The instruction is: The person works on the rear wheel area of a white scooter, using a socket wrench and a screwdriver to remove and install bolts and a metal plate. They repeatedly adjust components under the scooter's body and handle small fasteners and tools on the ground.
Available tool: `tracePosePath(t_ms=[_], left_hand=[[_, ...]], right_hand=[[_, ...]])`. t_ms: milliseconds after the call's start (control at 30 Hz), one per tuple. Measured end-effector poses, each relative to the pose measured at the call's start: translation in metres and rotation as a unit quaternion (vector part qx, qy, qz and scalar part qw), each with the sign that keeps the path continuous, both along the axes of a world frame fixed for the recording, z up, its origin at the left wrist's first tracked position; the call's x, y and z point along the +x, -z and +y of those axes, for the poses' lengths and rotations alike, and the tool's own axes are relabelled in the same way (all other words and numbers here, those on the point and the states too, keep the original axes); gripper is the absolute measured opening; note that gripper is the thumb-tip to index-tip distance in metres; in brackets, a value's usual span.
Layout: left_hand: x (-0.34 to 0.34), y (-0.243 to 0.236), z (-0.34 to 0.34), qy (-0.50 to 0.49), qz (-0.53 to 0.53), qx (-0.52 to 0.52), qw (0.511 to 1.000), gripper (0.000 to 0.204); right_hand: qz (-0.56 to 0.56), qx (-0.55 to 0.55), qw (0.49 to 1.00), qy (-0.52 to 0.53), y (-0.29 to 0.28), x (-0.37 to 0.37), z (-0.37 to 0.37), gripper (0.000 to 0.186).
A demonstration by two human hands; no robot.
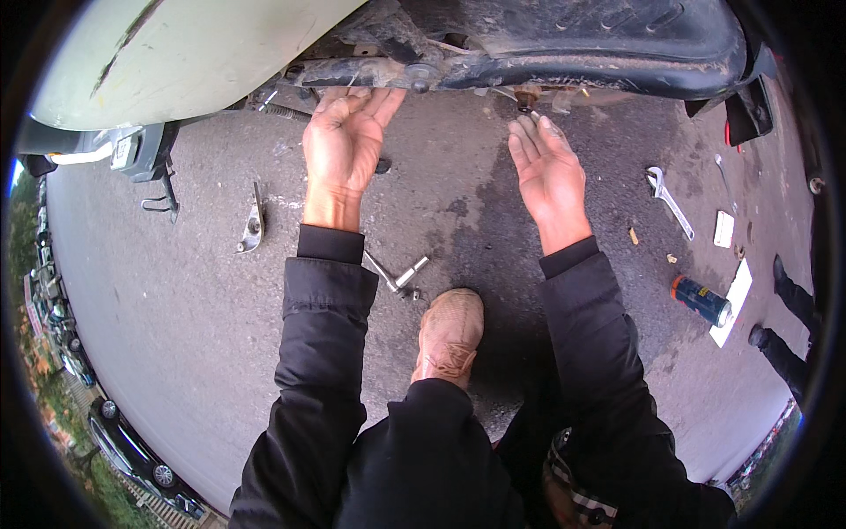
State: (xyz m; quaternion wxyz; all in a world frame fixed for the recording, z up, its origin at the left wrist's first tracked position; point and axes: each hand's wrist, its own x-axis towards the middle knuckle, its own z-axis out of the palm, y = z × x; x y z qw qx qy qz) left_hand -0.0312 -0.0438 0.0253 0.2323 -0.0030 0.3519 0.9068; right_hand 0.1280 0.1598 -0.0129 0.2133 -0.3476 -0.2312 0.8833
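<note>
My left hand (342,141), palm up, has its fingers slightly apart and raised against the underside of a dark, dirty rail (476,72) on a vehicle. My right hand (546,176) is palm up, fingertips drawn together just below a rusty fitting (527,97); whatever they hold is too small to make out. Below my hands on the asphalt lie a bracket-like metal part (251,225), a socket wrench (404,278) and, to the right, an adjustable wrench (671,204).
A pale body panel (176,48) fills the upper left. A spray can (701,300) lies by a white sheet (738,282) at right, near another person's legs (784,353). My shoe (449,326) is below. Parked cars (141,450) line the left edge.
</note>
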Motion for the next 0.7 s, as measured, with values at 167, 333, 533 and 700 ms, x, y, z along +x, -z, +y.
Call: tracePosePath(t_ms=[167,333,533,700], left_hand=[[0.016,0.004,0.007,0.000,-0.031,-0.057,0.998,0.029],[0.025,0.013,0.021,0.062,0.020,-0.127,0.990,0.035],[0.012,0.022,0.044,0.042,0.045,-0.134,0.989,0.033],[0.016,0.023,0.040,0.086,0.067,-0.166,0.980,0.029]], right_hand=[[-0.005,0.004,1.000,0.005,-0.001,-0.001,0.001,0.028],[-0.002,0.015,1.000,-0.001,-0.003,-0.001,0.002,0.029],[-0.021,0.056,0.998,0.010,-0.005,-0.002,0.004,0.031],[-0.027,0.050,0.998,0.016,-0.008,-0.004,-0.001,0.029]])
